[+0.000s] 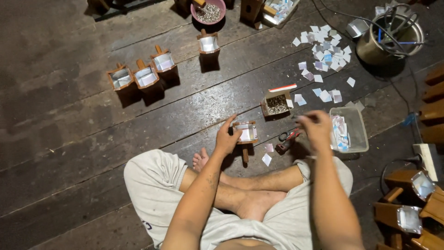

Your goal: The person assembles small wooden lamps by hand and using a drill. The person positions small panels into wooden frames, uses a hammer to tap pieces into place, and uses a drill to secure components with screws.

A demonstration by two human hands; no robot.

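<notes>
The left hand (226, 136) grips a small wooden box on a stick (245, 133), standing on the floor before the crossed legs. The right hand (315, 127) hovers with fingers curled; what it pinches I cannot tell. Pliers (286, 138) lie between the hands, a clear plastic tub (358, 132) just beside the right one, and a cardboard box of staples (276, 103) beyond.

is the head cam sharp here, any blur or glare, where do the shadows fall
In the head view, the right hand is motion-blurred, while the left hand on the small wooden box is sharper; the floorboards show sheen in the middle and darken toward the corners; the row of wooden boxes casts short shadows toward the person; the boards curve slightly at the edges, a wide-lens effect.
</notes>
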